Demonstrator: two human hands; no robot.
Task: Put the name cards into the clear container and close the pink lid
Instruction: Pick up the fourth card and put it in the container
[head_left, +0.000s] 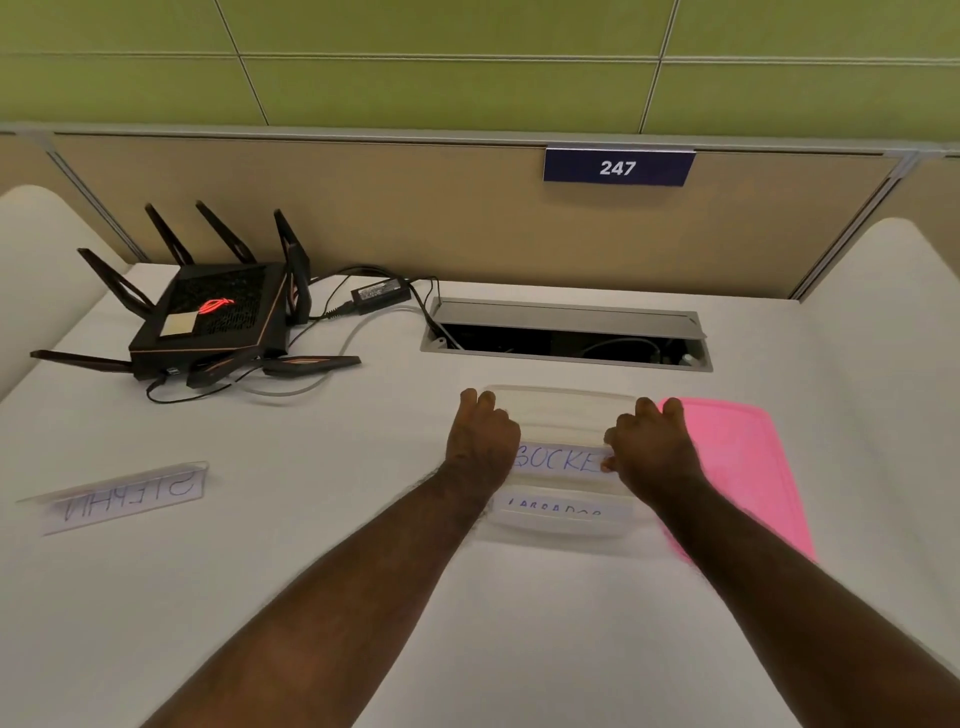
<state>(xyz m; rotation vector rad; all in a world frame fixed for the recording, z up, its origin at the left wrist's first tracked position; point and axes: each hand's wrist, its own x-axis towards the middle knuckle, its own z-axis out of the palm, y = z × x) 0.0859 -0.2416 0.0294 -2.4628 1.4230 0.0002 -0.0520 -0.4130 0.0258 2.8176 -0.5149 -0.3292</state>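
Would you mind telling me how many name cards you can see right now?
3. One is held by both hands over the clear container, one lies inside it nearer the person, one on the table's left. Others could be hidden underneath.

Views: one only, the head camera; no second view shares the scene.
Position: above the near edge of the tabletop (519, 649), at the person's head.
Direction: forward and down, toward the beige partition (363, 218) and green wall (467, 78) behind.
Nearness: close; both forearms stretch from the bottom edge to mid-frame.
Lens: wide-angle; the partition's top edge bows and the sides bend.
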